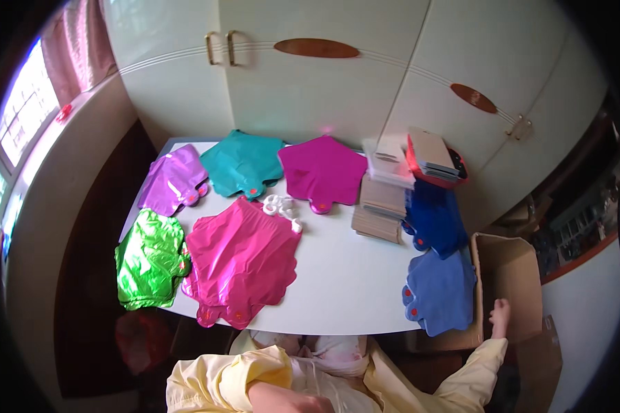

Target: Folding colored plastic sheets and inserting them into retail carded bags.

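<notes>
My right hand [501, 320] is over the open cardboard box [506, 265] at the table's right side. Its fingers look curled together, and nothing shows in them. My left hand [313, 405] is bent across my front at the lower edge, its fingers hidden. Nearest my right hand lies a stack of flat light-blue foil balloons [441, 292], with dark-blue ones [437, 217] behind. Flat pink foil balloons [241, 255] spread at the front left, beside green ones [148, 261]. Purple [174, 179], teal [241, 164] and magenta [322, 168] balloons lie along the back.
White curled ribbon [280, 205] lies by the pink balloons. Stacks of brown cards [382, 199] and a red basket [451, 180] holding more cards stand at the back right. White cabinets [310, 89] rise behind the white table [344, 275]; a window [24, 103] is on the left.
</notes>
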`<action>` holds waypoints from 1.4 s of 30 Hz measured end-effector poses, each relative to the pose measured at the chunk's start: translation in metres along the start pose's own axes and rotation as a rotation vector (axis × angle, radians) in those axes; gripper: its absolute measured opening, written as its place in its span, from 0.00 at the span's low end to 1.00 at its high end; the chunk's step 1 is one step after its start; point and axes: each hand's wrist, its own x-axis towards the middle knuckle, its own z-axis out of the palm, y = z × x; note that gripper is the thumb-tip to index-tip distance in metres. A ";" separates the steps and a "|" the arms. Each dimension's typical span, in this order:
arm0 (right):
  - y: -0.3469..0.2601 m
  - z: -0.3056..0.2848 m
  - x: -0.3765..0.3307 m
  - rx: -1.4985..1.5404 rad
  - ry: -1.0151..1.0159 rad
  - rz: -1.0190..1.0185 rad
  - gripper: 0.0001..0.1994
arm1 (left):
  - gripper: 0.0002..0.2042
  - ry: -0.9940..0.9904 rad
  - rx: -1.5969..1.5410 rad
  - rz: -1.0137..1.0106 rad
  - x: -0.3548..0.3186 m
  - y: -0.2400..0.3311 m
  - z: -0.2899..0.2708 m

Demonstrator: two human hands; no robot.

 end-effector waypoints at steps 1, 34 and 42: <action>-0.008 -0.005 0.001 -0.128 0.162 -0.387 0.15 | 0.08 -0.010 -0.036 0.000 -0.003 0.000 -0.002; -0.381 0.303 -0.531 0.334 -1.105 -1.143 0.05 | 0.13 2.319 0.972 -1.838 -0.580 0.030 0.001; -0.383 0.302 -0.530 0.315 -1.118 -1.029 0.07 | 0.17 1.563 0.972 -2.149 -0.659 0.008 0.004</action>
